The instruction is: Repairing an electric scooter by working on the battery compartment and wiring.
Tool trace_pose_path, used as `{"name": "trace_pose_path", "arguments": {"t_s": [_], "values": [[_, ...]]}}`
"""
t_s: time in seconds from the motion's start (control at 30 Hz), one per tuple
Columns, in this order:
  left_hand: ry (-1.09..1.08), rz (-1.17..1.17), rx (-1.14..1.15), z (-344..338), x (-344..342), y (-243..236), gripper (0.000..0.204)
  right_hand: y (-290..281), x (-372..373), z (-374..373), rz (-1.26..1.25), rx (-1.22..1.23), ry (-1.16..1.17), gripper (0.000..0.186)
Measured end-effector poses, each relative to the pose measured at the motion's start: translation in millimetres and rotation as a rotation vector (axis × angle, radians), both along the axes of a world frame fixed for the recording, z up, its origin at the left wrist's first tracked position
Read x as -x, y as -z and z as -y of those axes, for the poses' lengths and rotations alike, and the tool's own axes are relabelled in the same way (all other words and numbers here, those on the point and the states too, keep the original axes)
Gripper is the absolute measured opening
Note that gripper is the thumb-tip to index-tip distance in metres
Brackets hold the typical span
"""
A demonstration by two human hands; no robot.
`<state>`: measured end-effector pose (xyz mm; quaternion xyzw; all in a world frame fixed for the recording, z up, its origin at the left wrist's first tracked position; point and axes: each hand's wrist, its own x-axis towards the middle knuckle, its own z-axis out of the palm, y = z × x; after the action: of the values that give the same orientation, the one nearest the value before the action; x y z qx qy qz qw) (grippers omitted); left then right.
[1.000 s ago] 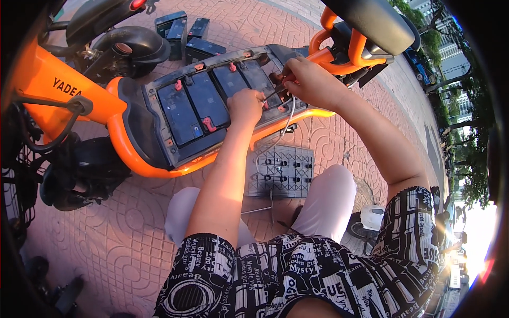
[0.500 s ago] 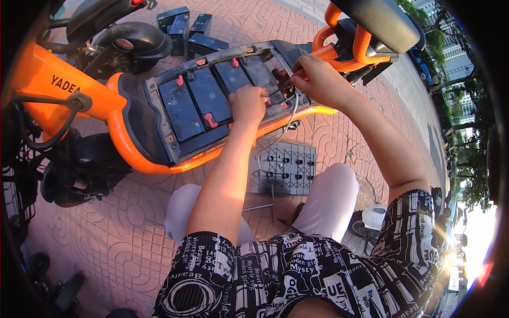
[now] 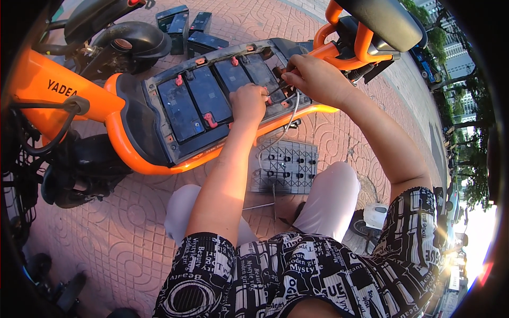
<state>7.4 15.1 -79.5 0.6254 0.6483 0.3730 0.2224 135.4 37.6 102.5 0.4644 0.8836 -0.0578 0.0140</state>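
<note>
Head view: your left hand [image 3: 248,102] fists on the batteries [image 3: 212,98], right hand [image 3: 313,78] fingers pinch a tool [image 3: 280,89]; slipping could short terminals.

An orange scooter [image 3: 63,100] lies tipped on its side on the paving, its floor compartment opened upward. Set into that compartment is a row of four dark batteries [image 3: 212,100], flat-topped and rectangular, packed side by side inside a grey frame. Red caps [image 3: 210,120] sit on several of their terminals, some along the frame's far edge and some along its near edge. At the end of the row nearest the scooter's black seat, thin wires [image 3: 289,114] come out of the compartment; a pale one loops down over the orange edge of the scooter.
</note>
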Motion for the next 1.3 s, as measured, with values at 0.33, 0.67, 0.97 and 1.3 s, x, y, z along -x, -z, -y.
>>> {"name": "trace_pose_path", "arguments": {"t_s": [0.33, 0.67, 0.97, 1.3], "values": [[0.038, 0.03, 0.04, -12.1, 2.4, -12.5, 0.011, -6.5, 0.3, -15.6, 0.092, -0.004, 0.012, 0.031], [0.013, 0.014, -0.011, 7.3, -2.9, -6.7, 0.008, -1.3, 2.8, 0.4, 0.131, 0.096, 0.046, 0.033], [-0.036, -0.06, -0.094, 4.7, -7.2, -8.6, 0.007, -7.6, 5.8, -3.9, 0.103, 0.014, -0.084, 0.036], [-0.045, -0.078, -0.099, 5.4, -10.1, -6.5, 0.008, -2.5, 0.6, -6.8, 0.127, -0.091, -0.145, 0.033]]}}
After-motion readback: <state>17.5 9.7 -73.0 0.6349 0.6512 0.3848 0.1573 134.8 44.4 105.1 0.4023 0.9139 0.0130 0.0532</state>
